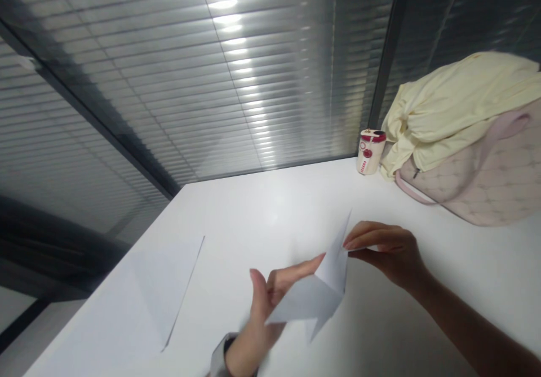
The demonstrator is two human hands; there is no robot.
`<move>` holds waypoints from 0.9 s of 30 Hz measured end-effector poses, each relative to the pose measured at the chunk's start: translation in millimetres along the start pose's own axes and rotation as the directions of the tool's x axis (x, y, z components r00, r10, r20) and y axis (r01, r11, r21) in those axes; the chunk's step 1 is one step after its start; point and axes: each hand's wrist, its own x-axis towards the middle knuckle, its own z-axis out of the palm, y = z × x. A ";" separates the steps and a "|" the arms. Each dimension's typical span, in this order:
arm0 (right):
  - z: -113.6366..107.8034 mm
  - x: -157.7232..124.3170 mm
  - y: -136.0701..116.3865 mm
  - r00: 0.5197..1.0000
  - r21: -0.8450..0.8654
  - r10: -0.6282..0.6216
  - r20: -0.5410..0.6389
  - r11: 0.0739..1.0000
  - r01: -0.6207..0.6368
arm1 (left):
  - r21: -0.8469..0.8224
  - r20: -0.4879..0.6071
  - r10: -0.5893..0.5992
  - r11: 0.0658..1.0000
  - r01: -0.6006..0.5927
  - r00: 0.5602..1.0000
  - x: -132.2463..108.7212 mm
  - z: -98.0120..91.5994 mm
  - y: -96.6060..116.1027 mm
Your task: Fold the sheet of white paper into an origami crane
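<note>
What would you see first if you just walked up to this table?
First, the folded white paper near the bottom middle: the right hand pinches its raised flap and the left hand touches its other side. Then the pink quilted bag at far right, with a pale yellow cloth on top.

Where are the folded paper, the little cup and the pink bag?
folded paper (306, 304), head view, on its lower flap.
little cup (370, 152), head view, on its side.
pink bag (486, 180), head view, on its quilted front.

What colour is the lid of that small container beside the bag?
Red lid on a cream container, seen in the head view.
</note>
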 end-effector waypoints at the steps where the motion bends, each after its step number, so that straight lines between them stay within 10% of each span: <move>1: -0.1 -0.3 -0.9 1.000 0.021 0.012 0.029 1.000 -0.012 | -0.055 0.012 -0.054 0.997 0.055 0.998 0.8 0.6 3.2; 10: 16.5 -2.9 -3.8 0.951 -0.004 0.053 0.306 0.999 -0.054 | 0.159 -0.199 -0.030 0.985 0.063 0.980 20.5 -1.6 -2.1; 27: 8.5 -3.7 -2.5 0.975 -0.170 -0.054 0.214 0.981 0.092 | 0.041 -0.128 -0.063 0.997 0.069 0.990 14.9 -4.6 -12.7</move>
